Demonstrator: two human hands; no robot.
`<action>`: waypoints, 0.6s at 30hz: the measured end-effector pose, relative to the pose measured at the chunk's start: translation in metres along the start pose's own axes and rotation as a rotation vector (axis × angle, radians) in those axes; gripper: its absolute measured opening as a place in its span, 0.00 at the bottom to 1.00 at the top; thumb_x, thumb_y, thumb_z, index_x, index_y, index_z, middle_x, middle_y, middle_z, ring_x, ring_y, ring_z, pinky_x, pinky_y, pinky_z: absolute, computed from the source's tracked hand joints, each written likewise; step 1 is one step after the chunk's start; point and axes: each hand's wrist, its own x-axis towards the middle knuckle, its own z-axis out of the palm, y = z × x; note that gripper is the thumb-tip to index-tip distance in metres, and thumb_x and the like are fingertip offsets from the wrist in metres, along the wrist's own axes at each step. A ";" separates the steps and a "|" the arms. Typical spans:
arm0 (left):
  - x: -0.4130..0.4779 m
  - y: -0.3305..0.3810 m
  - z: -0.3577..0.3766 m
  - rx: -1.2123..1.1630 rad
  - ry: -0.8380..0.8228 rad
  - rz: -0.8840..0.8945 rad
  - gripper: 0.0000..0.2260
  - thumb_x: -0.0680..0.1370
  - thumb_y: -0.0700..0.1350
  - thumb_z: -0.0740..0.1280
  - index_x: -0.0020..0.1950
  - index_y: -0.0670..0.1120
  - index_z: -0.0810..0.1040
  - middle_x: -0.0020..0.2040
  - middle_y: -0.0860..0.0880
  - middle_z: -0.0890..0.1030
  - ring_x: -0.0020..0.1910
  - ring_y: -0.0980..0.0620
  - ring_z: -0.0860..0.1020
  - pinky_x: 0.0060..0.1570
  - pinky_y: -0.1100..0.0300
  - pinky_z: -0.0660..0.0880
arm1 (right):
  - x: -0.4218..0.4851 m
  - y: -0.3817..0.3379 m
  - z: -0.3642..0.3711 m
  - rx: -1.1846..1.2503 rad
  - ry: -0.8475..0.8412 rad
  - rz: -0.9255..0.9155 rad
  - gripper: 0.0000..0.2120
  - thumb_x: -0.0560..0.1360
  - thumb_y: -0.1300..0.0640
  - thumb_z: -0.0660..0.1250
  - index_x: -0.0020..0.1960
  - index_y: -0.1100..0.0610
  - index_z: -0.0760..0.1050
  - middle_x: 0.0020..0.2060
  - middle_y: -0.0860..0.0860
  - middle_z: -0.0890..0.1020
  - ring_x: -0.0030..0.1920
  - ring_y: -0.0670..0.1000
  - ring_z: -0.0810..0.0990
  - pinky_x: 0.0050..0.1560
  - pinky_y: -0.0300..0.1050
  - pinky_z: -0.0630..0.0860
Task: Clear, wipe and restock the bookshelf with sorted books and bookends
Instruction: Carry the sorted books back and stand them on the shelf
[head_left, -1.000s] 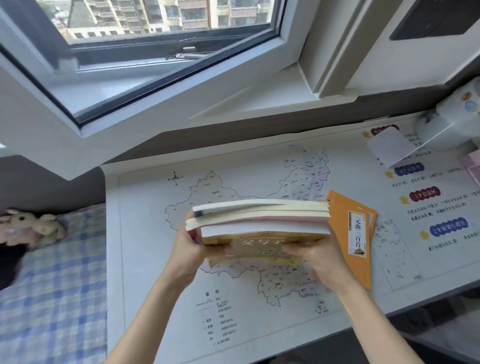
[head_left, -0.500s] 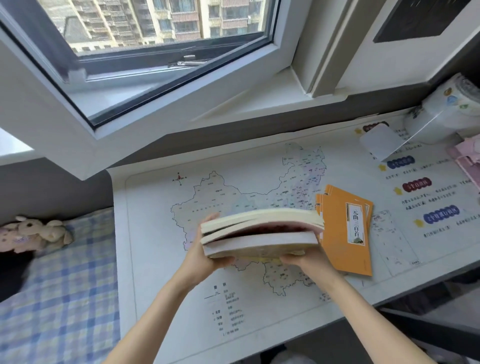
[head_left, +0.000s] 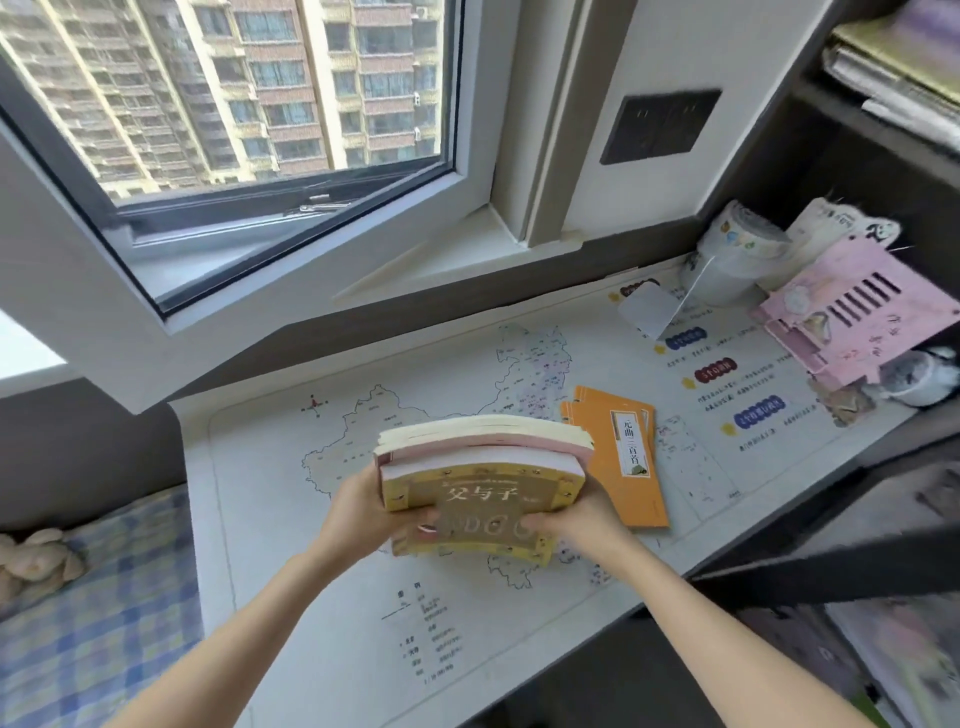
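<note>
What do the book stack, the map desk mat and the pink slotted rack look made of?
The book stack looks paper with soft covers: bare cream and pink page edges show. The desk mat is a smooth printed sheet, probably plastic. The pink rack is rigid matte board with cut slots, likely plastic, possibly painted wood.

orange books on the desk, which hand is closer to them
Right. The right hand grips the right end of the book stack, just beside the orange books; the left hand grips its left end, the stack between.

Two hands (head_left: 358, 512) (head_left: 587, 519), one book stack (head_left: 483, 467) (volumes unclear), one plush toy (head_left: 31, 561)
</note>
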 end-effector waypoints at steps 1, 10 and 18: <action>-0.003 0.008 -0.002 0.001 -0.014 0.040 0.20 0.61 0.45 0.82 0.49 0.53 0.80 0.37 0.64 0.83 0.39 0.67 0.80 0.41 0.65 0.75 | -0.012 -0.003 -0.006 -0.005 0.014 -0.020 0.26 0.61 0.65 0.80 0.58 0.57 0.77 0.45 0.46 0.85 0.46 0.42 0.84 0.43 0.37 0.80; -0.076 0.144 0.002 -0.089 -0.132 0.439 0.21 0.49 0.65 0.79 0.40 0.69 0.81 0.41 0.61 0.84 0.41 0.62 0.83 0.43 0.64 0.79 | -0.171 -0.051 -0.089 0.001 0.228 -0.349 0.25 0.64 0.63 0.80 0.54 0.45 0.75 0.47 0.41 0.84 0.50 0.42 0.83 0.51 0.42 0.79; -0.216 0.262 0.105 -0.158 -0.297 0.775 0.25 0.48 0.70 0.76 0.42 0.67 0.81 0.43 0.61 0.84 0.43 0.62 0.83 0.40 0.68 0.78 | -0.383 -0.022 -0.187 -0.007 0.649 -0.561 0.24 0.59 0.50 0.76 0.53 0.47 0.75 0.45 0.36 0.84 0.47 0.38 0.82 0.44 0.29 0.75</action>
